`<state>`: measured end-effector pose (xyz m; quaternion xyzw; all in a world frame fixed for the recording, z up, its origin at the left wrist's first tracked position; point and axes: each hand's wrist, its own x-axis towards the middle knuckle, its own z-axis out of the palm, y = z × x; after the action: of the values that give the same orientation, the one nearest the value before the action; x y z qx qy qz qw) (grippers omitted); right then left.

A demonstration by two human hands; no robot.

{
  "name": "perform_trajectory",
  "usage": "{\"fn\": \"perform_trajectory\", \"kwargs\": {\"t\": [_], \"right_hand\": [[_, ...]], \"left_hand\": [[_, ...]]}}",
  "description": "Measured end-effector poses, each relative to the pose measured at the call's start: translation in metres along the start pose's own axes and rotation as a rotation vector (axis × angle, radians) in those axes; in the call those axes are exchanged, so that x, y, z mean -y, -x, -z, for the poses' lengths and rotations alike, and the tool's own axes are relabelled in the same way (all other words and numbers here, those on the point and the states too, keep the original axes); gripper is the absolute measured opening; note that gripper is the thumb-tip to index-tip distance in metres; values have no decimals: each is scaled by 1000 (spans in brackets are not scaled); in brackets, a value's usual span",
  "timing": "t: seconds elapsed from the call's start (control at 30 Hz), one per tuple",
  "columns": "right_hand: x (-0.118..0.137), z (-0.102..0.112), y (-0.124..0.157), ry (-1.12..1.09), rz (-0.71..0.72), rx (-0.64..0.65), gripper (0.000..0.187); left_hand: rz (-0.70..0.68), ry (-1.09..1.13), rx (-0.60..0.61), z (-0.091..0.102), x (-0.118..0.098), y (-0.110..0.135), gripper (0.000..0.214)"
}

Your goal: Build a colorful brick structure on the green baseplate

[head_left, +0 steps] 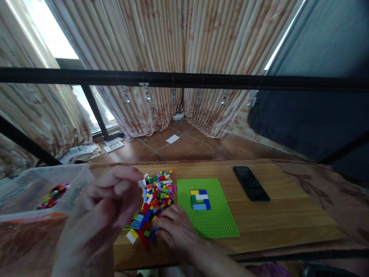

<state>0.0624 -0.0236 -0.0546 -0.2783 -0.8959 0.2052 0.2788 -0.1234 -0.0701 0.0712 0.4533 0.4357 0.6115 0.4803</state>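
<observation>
The loose bricks [157,192] lie in a spread heap on the desk [253,227], just left of the green baseplate [213,223]. They look like small plastic pieces, so each one should be very light, stiff and hard to break, but perhaps a little slippery on its smooth sides. The best hold is probably with two fingertips on opposite side walls, leaving the studs free. Some pieces seem to lie with the hollow side up, and these may need turning.

On the baseplate sit the joined bricks [201,197], in yellow, blue, white and green; pressed studs should keep them firm. The baseplate itself looks thin, and it is better taken by its edge.

The right hand [181,231] rests at the near side of the heap with fingers bent and touching bricks; one cannot tell if its grip is closed on any piece. The left hand [100,207] is raised and blurred, its fingers curled; whether this grip holds something, one cannot tell.

Farther out are a phone [250,184] and a clear box [77,177].
</observation>
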Motion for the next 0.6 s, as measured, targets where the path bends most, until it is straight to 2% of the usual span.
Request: {"fn": "perform_trajectory", "kwargs": {"t": [0.07, 0.17, 0.2, 0.3, 0.4, 0.6], "right_hand": [[2, 8, -2, -105, -73, -50, 12], [1, 24, -5, -285, -242, -189, 7], [-2, 30, -6, -361, -302, -246, 8], [-14, 42, -10, -629, -454, -414, 14], [-26, 50, -12, -843, -552, -541, 22], [-33, 62, -9, -991, -560, -559, 26]], "left_hand": [[23, 3, 25, -22, 2, -36, 43], [149, -109, -9, -39, 28, -66, 36], [187, -171, 0, -41, 39, -69, 36], [226, -261, 128, -46, 68, -66, 38], [191, -263, 228, -59, 82, -59, 38], [120, -160, 239, -85, 87, -59, 35]]}}
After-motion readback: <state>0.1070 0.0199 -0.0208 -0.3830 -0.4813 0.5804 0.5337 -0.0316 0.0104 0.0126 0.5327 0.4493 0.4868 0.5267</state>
